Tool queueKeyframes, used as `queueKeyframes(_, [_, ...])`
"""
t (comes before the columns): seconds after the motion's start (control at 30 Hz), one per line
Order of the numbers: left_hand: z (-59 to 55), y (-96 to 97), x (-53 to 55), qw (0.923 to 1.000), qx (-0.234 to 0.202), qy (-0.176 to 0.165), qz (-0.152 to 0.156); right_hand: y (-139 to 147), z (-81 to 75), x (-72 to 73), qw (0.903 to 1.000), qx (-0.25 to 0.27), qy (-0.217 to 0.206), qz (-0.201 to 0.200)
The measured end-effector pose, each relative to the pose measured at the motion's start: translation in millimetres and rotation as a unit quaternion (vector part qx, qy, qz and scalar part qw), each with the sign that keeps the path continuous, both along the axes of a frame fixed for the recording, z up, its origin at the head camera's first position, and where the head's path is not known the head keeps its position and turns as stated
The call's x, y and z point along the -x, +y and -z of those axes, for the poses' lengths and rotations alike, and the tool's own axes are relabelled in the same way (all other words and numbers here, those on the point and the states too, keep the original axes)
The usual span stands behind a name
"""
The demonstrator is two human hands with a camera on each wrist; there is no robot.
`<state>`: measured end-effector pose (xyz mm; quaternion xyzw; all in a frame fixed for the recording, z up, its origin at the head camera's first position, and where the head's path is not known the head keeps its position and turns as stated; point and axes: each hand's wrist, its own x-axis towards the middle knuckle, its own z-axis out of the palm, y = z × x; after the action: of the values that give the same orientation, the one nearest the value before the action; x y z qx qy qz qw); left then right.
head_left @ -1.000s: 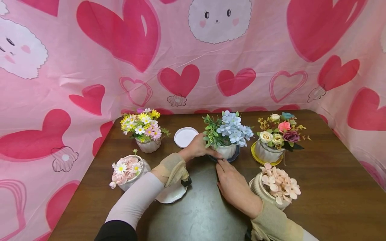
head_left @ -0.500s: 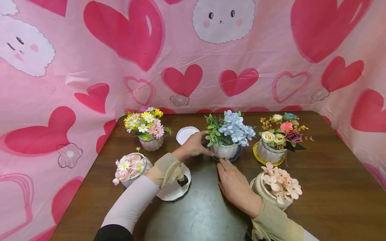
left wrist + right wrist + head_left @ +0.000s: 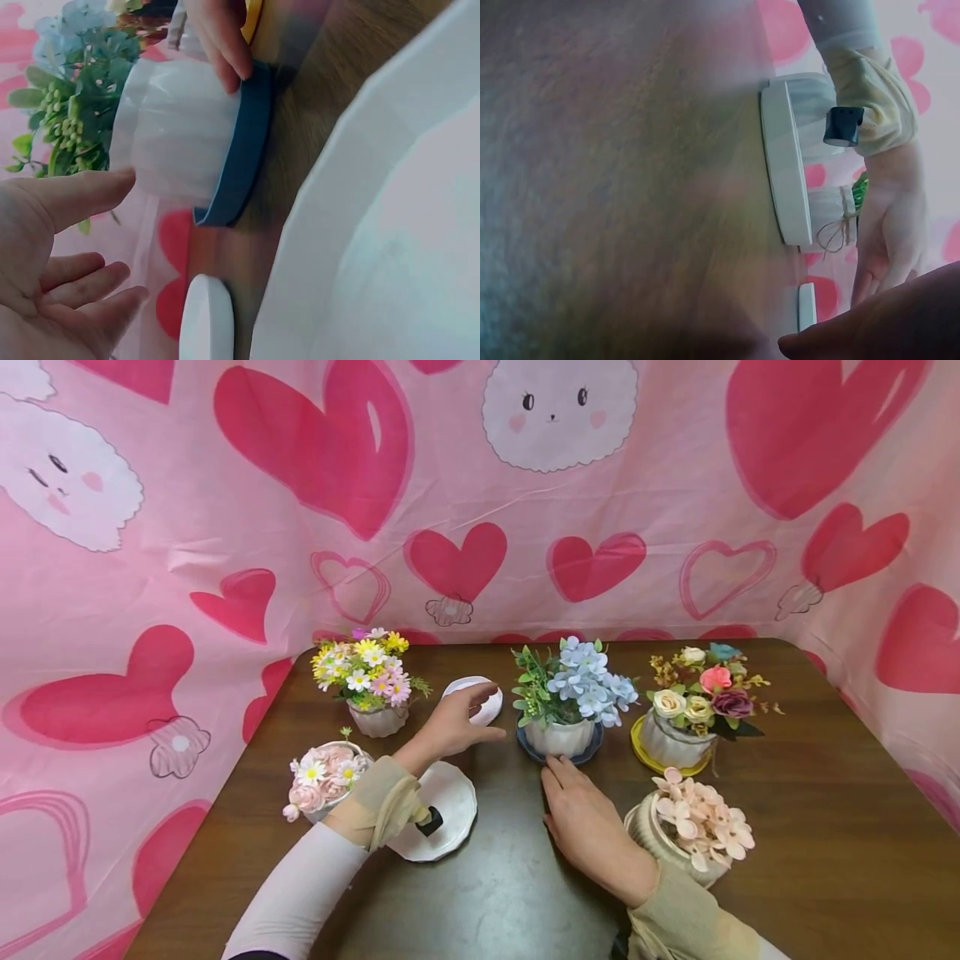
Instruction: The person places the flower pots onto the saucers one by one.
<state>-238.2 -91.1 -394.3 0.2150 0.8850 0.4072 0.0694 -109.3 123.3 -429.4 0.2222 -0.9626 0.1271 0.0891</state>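
Pink heart-print cloth (image 3: 442, 468) backs the brown table (image 3: 517, 885), left grip (image 3: 448, 727) wide, right grip (image 3: 588, 818) straight-fingered against the blue saucer (image 3: 247, 150)

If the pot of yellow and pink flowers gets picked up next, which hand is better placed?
Probably the left hand: it holds nothing and is nearer to that flower pot. The right hand is farther off, with its fingertips by the blue saucer.

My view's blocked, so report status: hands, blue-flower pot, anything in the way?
Left hand empty, apart from blue-flower pot. Right hand at front of blue saucer. Pot upright on saucer. White plate beneath left wrist.
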Motion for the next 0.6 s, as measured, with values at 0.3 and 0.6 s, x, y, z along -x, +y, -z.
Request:
queueKeyframes(0.3, [-2.9,-24.4,-16.7,0.9979,0.034,0.049,-0.027,-6,-3.9,-1.8,0.9998,0.012,0.011,-0.013])
queueKeyframes(0.6, [-9.1,-43.8,-43.9,0.9858,0.091,0.133,-0.048,-26,-14.7,0.4,0.9995,0.02,0.013,-0.023])
